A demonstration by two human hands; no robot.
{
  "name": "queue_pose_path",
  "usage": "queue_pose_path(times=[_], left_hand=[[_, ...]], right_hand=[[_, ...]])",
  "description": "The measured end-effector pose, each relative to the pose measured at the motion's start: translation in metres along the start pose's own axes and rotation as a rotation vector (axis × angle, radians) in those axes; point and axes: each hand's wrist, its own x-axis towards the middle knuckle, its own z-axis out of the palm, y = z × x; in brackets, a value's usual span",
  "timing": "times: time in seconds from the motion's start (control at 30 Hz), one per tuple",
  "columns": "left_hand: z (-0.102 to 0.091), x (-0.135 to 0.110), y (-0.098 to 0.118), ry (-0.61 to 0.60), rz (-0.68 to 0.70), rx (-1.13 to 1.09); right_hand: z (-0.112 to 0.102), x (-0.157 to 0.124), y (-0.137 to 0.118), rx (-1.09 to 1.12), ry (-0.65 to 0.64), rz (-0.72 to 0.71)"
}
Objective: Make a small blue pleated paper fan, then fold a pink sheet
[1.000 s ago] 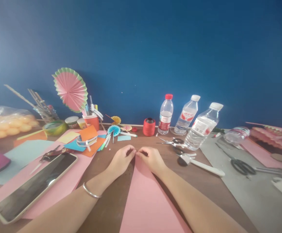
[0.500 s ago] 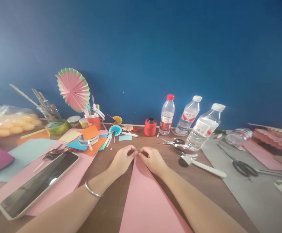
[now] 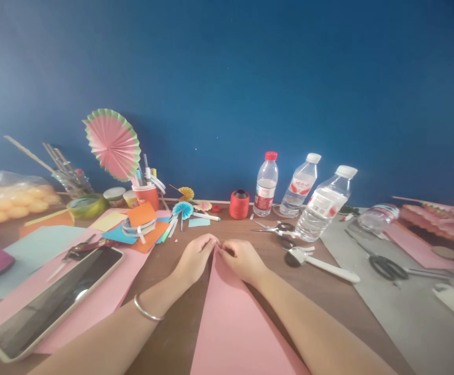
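Observation:
A long sheet of pink paper (image 3: 236, 323) runs from the near edge of the view up to my hands, narrowing toward its far end. My left hand (image 3: 197, 258) pinches that far end between thumb and fingers. Right beside it, my right hand (image 3: 244, 260) is closed on the same end, its fingertips touching those of the left. The very tip of the paper is hidden by my fingers. A silver bangle (image 3: 147, 310) circles my left wrist.
Left lie a phone (image 3: 54, 304) on pink paper and orange and blue paper pieces (image 3: 143, 213). Behind stand a cup (image 3: 146, 195) with a pleated paper fan (image 3: 113, 143), a red thread spool (image 3: 239, 204) and water bottles (image 3: 322, 205). Scissors (image 3: 387, 266) lie right.
The view has shifted slightly right. My right hand's fingers have curled in more at the paper's far end; my left hand still pinches it.

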Motion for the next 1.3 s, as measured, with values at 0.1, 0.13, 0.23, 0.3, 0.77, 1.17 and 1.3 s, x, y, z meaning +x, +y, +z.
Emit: queue_pose_path(times=[0.1, 0.13, 0.23, 0.3, 0.77, 1.17, 1.3], left_hand=[[0.0009, -0.0025, 0.0035, -0.04, 0.02, 0.097], [0.0012, -0.0035, 0.0047, -0.058, 0.024, 0.136], [0.0021, -0.0059, 0.0066, -0.091, 0.031, 0.221], [0.0025, -0.0066, 0.0065, -0.091, 0.036, 0.245], [0.0024, -0.0063, 0.0065, -0.092, 0.044, 0.285], [0.0035, -0.0066, 0.0036, -0.09, 0.065, 0.282], [0.0028, -0.0062, 0.0041, -0.094, 0.07, 0.285]], right_hand=[[0.0008, -0.0008, 0.0003, -0.035, 0.007, 0.017], [0.0011, -0.001, 0.0005, -0.042, 0.005, 0.026], [0.0012, -0.0015, 0.0007, -0.071, -0.017, 0.044], [0.0008, -0.0015, 0.0003, -0.091, -0.032, 0.045], [-0.0016, -0.0018, -0.003, -0.071, -0.044, 0.053], [0.0014, -0.0015, 0.0014, -0.087, -0.026, 0.031], [0.0014, -0.0015, 0.0012, -0.079, -0.023, 0.021]])
